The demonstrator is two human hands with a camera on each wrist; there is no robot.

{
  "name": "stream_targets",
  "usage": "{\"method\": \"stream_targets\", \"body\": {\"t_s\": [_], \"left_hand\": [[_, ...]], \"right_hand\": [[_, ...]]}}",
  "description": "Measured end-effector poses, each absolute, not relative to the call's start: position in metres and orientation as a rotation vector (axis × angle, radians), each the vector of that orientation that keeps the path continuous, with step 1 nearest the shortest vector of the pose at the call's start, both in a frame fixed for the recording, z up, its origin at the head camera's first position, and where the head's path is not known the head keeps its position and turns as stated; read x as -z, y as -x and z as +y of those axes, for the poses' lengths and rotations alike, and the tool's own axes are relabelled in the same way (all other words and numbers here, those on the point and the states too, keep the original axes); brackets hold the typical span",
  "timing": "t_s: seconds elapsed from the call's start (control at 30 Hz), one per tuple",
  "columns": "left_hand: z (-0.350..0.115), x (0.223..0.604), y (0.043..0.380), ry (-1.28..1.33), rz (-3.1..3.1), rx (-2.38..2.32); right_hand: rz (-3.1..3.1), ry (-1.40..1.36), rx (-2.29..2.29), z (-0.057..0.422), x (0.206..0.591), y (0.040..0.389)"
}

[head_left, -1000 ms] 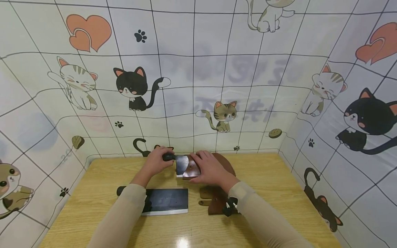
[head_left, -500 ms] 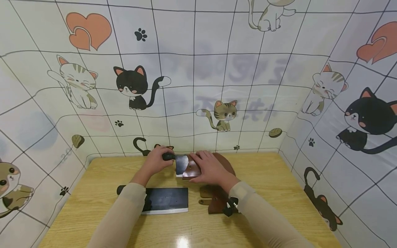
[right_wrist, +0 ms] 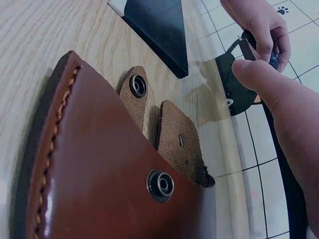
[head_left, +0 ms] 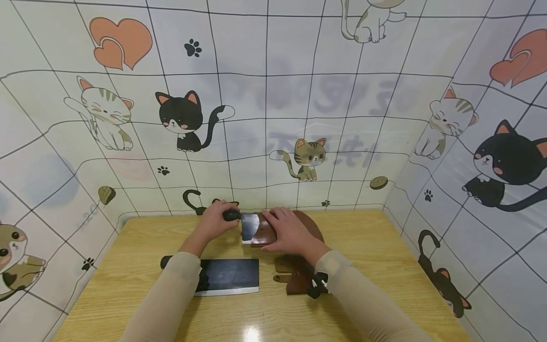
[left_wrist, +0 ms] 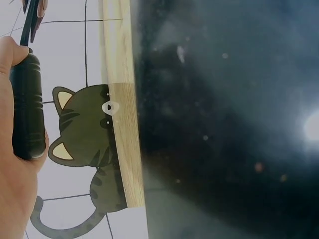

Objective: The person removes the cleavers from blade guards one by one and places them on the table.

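Gripping the black handle [head_left: 231,215] in the left hand [head_left: 215,221], held a cleaver [head_left: 249,228] level just left of centre in the lower half of the head view. Grasped a brown leather sheath [head_left: 265,232] at centre in the right hand [head_left: 290,232], with fingers across the top and thumb by the near edge. Had the far part of the blade inside the leather, with the steel nearest the handle bare. Saw a rounded brown piece [head_left: 311,224] beyond the right hand; could not tell whether part of the same sheath. Saw a second cleaver [head_left: 232,275] lying flat lower down, left of centre, partly hidden by the left sleeve [head_left: 164,299]. Found a second leather sheath [right_wrist: 104,164] filling the lower left of the right-wrist view, with orange stitching, a metal snap [right_wrist: 160,185] and two straps. Noted a wood-grained table [head_left: 363,280] across the bottom of the head view, and cat-printed sheeting [head_left: 248,47] across the top.
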State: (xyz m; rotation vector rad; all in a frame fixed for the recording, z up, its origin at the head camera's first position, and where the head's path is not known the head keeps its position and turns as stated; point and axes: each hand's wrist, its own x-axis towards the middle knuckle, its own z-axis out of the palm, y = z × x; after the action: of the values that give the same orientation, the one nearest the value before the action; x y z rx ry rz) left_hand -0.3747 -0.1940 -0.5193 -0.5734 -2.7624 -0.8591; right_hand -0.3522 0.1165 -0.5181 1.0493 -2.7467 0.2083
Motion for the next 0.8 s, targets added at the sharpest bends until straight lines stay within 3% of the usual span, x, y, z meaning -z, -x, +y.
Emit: {"method": "stream_targets", "body": {"t_s": [0.8], "left_hand": [[-0.2,0.514,0.373,0.568,-2.77,0.873]], "right_hand": [[-2.738,-1.057,-0.213,0.129,0.524,0.356]]}}
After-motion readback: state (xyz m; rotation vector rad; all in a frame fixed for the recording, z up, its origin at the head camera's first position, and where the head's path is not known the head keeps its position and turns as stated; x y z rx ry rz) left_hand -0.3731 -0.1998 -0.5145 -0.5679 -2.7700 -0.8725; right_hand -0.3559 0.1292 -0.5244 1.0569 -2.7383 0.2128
